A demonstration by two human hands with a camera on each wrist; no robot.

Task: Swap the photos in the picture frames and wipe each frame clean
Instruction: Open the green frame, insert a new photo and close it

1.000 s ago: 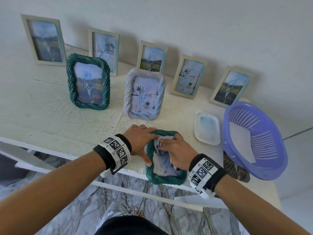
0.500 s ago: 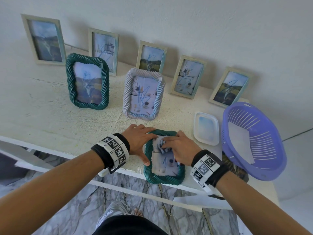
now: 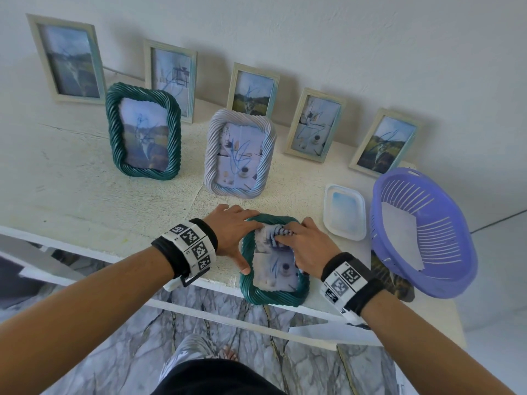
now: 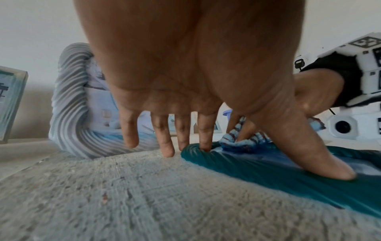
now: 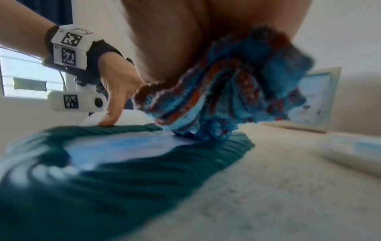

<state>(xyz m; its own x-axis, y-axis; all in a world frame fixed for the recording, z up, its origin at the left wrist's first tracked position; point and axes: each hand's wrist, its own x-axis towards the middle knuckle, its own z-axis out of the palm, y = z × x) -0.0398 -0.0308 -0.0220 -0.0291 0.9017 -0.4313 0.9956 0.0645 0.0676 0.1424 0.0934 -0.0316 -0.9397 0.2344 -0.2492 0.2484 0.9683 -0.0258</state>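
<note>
A teal rope-pattern frame [image 3: 272, 295] lies flat at the shelf's front edge, photo facing up. My left hand [image 3: 233, 238] rests open on its left rim, with the thumb [image 4: 329, 166] and one fingertip pressing on the frame [image 4: 288, 176]. My right hand [image 3: 305, 246] grips a bunched blue-and-red cloth [image 3: 273, 233] and presses it on the upper part of the glass. In the right wrist view the cloth [image 5: 226, 91] hangs from the palm onto the frame [image 5: 123, 171]. Another teal frame [image 3: 144, 132] and a grey rope-pattern frame [image 3: 241, 153] stand upright behind.
Several pale wooden frames [image 3: 67, 58] lean on the wall at the back. A white lid-like tray [image 3: 345, 215] lies right of the flat frame, then a purple slotted basket [image 3: 422, 235] holding paper. A loose photo [image 3: 396, 280] lies under the basket. The shelf [image 3: 71, 201] ends just below my wrists.
My right hand has slid the cloth up the glass, from the middle towards the frame's top edge. The left hand has stayed on the left rim.
</note>
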